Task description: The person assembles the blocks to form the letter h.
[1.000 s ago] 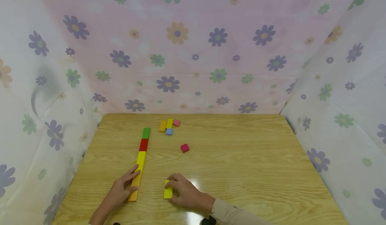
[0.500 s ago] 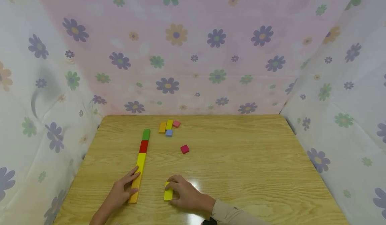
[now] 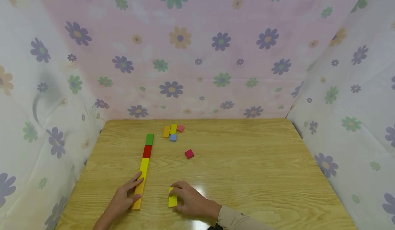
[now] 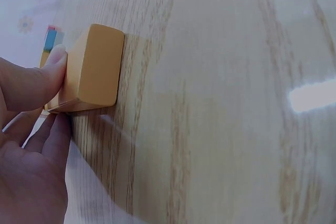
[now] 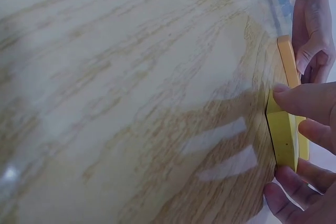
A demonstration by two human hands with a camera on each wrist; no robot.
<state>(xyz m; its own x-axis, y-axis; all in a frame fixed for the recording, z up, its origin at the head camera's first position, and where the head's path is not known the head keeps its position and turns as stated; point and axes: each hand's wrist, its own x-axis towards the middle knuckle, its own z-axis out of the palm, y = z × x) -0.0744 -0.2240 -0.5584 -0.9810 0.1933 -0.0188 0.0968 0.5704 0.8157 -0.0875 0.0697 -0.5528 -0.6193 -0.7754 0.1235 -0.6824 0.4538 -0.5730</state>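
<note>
A straight row of blocks lies along the left of the table: a green block (image 3: 149, 139), a red block (image 3: 147, 151), a long yellow block (image 3: 145, 165) and a long orange block (image 3: 136, 204) nearest me. My left hand (image 3: 121, 197) holds the orange block at its sides, thumb on the right, with fingertips reaching the yellow one. In the left wrist view the thumb presses the orange block's (image 4: 101, 66) side. To the right of the row, my right hand (image 3: 192, 199) pinches a shorter yellow block (image 3: 173, 202) by its ends, low at the tabletop.
Farther back sit a small orange block (image 3: 166, 132), a yellow block (image 3: 174, 129), a pink block (image 3: 180, 128) and a blue block (image 3: 173, 137) in a cluster. A crimson block (image 3: 189, 154) lies alone. Flowered cloth (image 3: 197, 69) encloses the wooden table (image 3: 256, 165).
The head view has tilted slightly, so everything sits a little lower in it. Both hands keep the same hold on the same blocks.
</note>
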